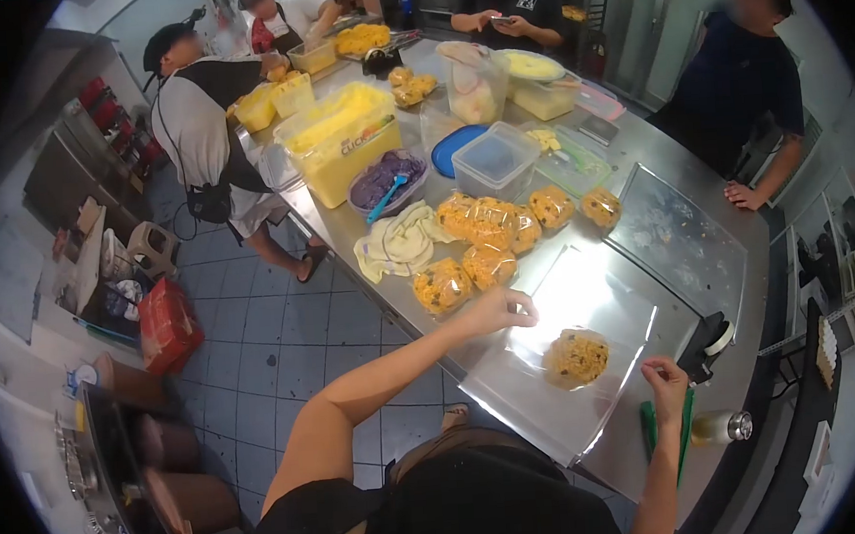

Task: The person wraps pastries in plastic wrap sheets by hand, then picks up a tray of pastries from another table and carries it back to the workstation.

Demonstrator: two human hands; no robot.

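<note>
A round yellow dough patty (pixel 576 357) sits in the middle of a clear plastic sheet (pixel 587 306) spread flat on the steel desk (pixel 740 248). The left hand (pixel 497 311) pinches the sheet's far left edge, fingers curled narrow on the film. The right hand (pixel 666 380) grips the near right corner of the same sheet, fingers closed on it. Just beyond the left hand, wrapped yellow patties (pixel 489 234) lie in a cluster, touching one another, with a pale cloth (pixel 399 244) beside them. Farther up the desk: a purple-filled bowl (pixel 387 183) with a blue spatula (pixel 385 199), a clear lidded box (pixel 495 159), a big yellow tub (pixel 341 140). By the right hand lies a green tool (pixel 687 427) and a small bottle (pixel 723 428). A co-worker's hand (pixel 742 195) rests on the desk's far edge.
</note>
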